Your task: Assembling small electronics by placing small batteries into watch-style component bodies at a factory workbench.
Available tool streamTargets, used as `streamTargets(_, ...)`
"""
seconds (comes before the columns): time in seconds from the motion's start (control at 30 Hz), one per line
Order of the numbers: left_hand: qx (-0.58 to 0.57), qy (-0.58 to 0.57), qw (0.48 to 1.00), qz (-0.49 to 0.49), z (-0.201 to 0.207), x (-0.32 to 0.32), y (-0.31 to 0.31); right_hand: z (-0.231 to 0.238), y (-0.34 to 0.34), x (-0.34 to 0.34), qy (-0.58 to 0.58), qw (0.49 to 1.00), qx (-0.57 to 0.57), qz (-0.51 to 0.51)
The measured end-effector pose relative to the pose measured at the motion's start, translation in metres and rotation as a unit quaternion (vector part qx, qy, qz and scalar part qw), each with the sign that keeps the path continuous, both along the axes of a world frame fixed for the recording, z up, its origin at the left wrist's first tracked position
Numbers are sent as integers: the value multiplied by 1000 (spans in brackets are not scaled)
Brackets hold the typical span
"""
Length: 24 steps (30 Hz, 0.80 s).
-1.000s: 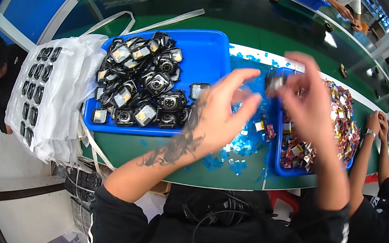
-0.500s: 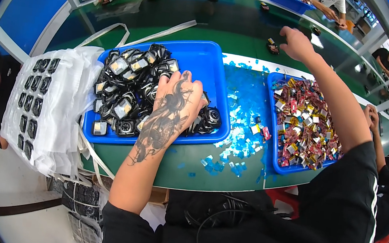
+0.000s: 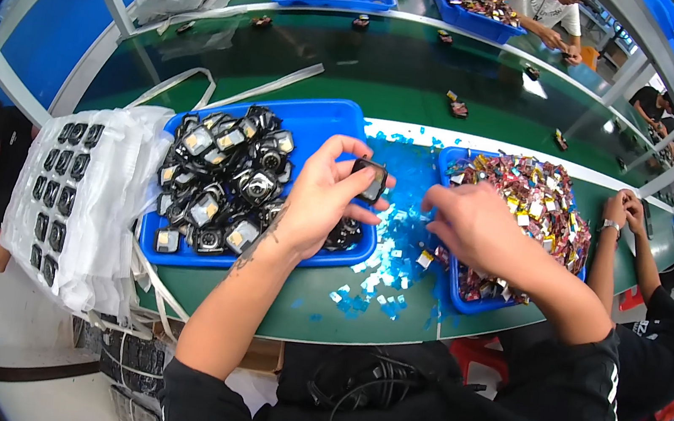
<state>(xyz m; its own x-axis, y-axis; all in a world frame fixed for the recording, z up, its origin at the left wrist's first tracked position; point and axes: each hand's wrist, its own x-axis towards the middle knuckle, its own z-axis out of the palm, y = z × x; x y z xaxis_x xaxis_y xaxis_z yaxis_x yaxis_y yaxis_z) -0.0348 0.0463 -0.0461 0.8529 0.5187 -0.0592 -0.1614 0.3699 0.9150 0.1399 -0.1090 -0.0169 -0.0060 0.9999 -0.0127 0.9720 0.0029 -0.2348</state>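
My left hand is raised over the right side of a blue tray. It grips a small black smartwatch case between thumb and fingers, its dark rectangular face showing. Black watch cases with pale square patches lie heaped in that tray. My right hand hovers just right of the held case, at the left edge of a second blue tray. Its fingers are loosely bent and apart, and nothing shows between them. That second tray is piled with small red boards and silvery, yellow-taped pieces.
Blue and whitish film scraps litter the table between the trays. Beyond runs a dark green conveyor belt carrying scattered small units. White packing trays stack at left. A co-worker's hands are close on the right.
My left hand has risen out of the heap with a watch case. My right hand has come back from over the belt to beside the left. The view has shifted slightly.
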Motion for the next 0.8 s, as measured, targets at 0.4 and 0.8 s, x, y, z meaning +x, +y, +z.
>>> streamTargets(0.4,-81,-46,996,-13,-1,8,-18,3,-23,-10,-40,998,45,16)
streamTargets(0.8,321,20,944,-80,-5,6,-33,-1,-21,-20,461,868,154,-100)
